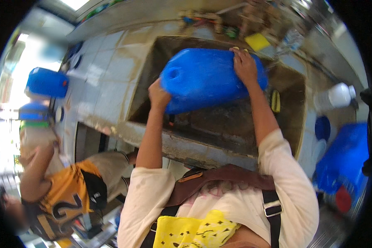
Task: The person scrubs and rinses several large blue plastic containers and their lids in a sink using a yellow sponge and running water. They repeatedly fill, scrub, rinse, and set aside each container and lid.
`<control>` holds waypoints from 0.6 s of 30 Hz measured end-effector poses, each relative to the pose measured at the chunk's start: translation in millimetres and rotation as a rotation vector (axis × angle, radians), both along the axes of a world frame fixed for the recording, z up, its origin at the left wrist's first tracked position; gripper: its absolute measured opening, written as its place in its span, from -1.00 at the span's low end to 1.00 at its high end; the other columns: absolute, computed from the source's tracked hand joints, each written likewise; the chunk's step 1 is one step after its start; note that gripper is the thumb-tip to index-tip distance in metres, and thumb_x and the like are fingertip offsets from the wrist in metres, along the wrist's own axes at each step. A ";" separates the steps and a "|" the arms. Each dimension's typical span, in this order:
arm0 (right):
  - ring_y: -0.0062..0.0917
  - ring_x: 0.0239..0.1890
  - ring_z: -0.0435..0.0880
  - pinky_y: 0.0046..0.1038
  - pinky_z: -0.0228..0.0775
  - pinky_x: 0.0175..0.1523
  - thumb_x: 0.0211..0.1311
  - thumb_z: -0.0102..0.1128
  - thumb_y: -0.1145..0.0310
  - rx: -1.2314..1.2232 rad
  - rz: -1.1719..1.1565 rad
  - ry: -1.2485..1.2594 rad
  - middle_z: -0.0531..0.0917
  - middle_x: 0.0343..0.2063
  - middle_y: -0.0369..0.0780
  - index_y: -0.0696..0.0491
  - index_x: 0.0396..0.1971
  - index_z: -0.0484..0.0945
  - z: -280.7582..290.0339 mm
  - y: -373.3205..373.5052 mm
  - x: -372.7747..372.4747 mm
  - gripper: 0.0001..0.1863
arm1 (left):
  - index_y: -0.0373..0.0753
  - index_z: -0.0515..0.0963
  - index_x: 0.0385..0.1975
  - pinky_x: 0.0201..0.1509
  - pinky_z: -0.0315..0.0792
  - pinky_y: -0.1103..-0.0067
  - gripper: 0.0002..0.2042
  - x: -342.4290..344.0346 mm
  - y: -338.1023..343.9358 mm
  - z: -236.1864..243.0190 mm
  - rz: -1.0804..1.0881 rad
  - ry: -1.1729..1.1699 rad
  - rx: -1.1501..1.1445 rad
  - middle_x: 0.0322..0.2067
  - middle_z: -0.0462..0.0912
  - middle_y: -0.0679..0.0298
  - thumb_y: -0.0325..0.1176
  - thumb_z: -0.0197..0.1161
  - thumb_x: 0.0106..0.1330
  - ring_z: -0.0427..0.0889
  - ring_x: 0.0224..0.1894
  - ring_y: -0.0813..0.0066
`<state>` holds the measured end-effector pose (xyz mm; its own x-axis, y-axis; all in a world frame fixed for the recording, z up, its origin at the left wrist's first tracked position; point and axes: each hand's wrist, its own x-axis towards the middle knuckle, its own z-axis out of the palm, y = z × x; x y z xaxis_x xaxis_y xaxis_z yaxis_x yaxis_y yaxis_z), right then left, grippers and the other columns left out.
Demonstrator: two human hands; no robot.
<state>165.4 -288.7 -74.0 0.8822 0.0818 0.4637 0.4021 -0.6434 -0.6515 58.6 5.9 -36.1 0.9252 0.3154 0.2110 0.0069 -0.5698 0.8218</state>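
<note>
Clasping a blue jug point(204, 76) at both ends, left hand point(158, 96) and right hand point(245, 68) seemingly steady it, sink point(292, 113) below their grip.

Jug point(202, 78) between left hand point(158, 95) and right hand point(244, 66), over sink point(231, 126).
Sponge point(257, 41) behind sink, bottle point(337, 96) right, second jug point(346, 151) right and nearer. Counter point(105, 78) left of sink, third jug point(47, 82) farther left, co-worker point(68, 186) nearer on left side.

Blue container point(211, 74), boxy with rounded edges. It extends sideways over the basin point(231, 128), a circular recess point(175, 73) at left
</note>
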 end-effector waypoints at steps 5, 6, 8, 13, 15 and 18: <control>-0.25 0.20 0.37 -0.29 0.24 0.24 0.32 -0.09 0.15 0.279 0.051 0.571 0.36 0.22 -0.14 -0.09 0.15 0.43 -27.0 -79.6 52.6 -0.57 | -0.35 0.61 -0.35 -0.25 0.44 0.59 -0.82 -15.3 33.6 -38.9 0.018 -0.091 -0.243 -0.45 0.63 0.35 -0.38 0.24 0.12 0.53 -0.36 0.64; -0.26 0.20 0.38 -0.28 0.24 0.24 0.32 -0.08 0.11 0.446 0.110 0.631 0.35 0.22 -0.15 -0.06 0.18 0.40 -33.2 -85.6 52.7 -0.53 | -0.36 0.61 -0.35 -0.25 0.44 0.59 -0.82 -15.9 44.8 -46.5 0.014 -0.049 -0.208 -0.44 0.63 0.35 -0.39 0.24 0.13 0.53 -0.35 0.63; -0.35 0.10 0.46 -0.30 0.32 0.17 0.25 0.00 -0.04 0.822 0.060 0.913 0.49 0.09 -0.18 0.03 0.11 0.45 -44.9 -82.6 40.6 -0.45 | -0.36 0.58 -0.35 -0.23 0.44 0.58 -0.83 -14.9 62.4 -61.4 0.009 -0.073 -0.093 -0.42 0.62 0.34 -0.40 0.24 0.14 0.53 -0.34 0.60; -0.29 0.14 0.41 -0.21 0.27 0.20 0.26 -0.03 -0.07 1.428 -0.119 1.043 0.45 0.12 -0.11 0.07 0.15 0.38 -69.7 -41.3 -19.5 -0.39 | -0.36 0.50 -0.17 -0.15 0.45 0.50 -0.74 -0.6 72.4 -65.6 -0.032 -0.292 0.158 -0.26 0.60 0.24 -0.39 0.21 0.17 0.54 -0.25 0.47; -0.27 0.16 0.39 -0.17 0.26 0.21 0.26 -0.05 -0.08 1.538 -0.212 1.059 0.43 0.13 -0.09 0.09 0.17 0.35 -85.1 -28.8 -40.0 -0.36 | -0.35 0.42 0.03 -0.08 0.45 0.45 -0.63 6.8 60.9 -46.6 -0.036 -0.133 -0.039 -0.10 0.58 0.15 -0.34 0.13 0.25 0.56 -0.15 0.44; -0.23 0.18 0.36 -0.12 0.23 0.23 0.27 -0.07 -0.10 1.593 -0.331 1.002 0.40 0.15 -0.05 0.12 0.20 0.31 -106.9 -18.9 -65.8 -0.32 | -0.36 0.54 -0.22 -0.17 0.45 0.48 -0.74 20.4 30.4 4.8 -0.077 0.008 0.151 -0.34 0.64 0.16 -0.36 0.23 0.14 0.60 -0.29 0.42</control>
<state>99.6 -307.7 -180.9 0.7247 -0.0477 -0.6874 -0.4380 0.7383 -0.5130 79.0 36.3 -31.3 0.9473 0.2090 0.2429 -0.0349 -0.6861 0.7266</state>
